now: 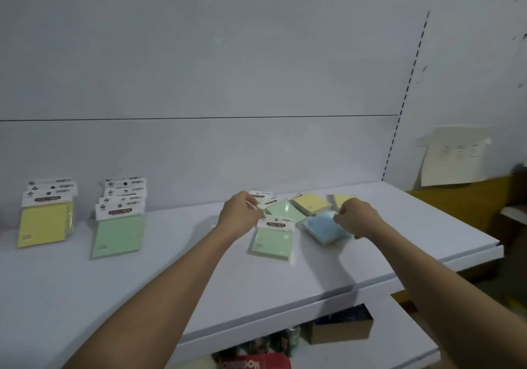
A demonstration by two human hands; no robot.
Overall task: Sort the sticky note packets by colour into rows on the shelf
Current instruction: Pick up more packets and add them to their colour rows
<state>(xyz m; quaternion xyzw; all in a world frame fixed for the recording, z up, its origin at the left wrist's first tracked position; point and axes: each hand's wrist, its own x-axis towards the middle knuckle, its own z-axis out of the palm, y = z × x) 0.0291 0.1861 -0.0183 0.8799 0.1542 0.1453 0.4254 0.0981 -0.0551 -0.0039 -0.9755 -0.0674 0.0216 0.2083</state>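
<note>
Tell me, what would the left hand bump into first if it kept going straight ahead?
Probably the green packet in the loose pile, just past the left hand. Depth is hard to judge.

The shelf point(171, 269) lies bare along its front edge and between the green row point(119, 226) and the loose packets point(288, 220) near the right end. The yellow row point(45, 220) blocks the back-left; the back panel point(199, 69) closes the rear.

Two bare forearms came into view from the near edge. The left hand point(241, 212) and the right hand point(358, 216) wore no gloves, rings or watch. No sleeve covered either arm.
</note>
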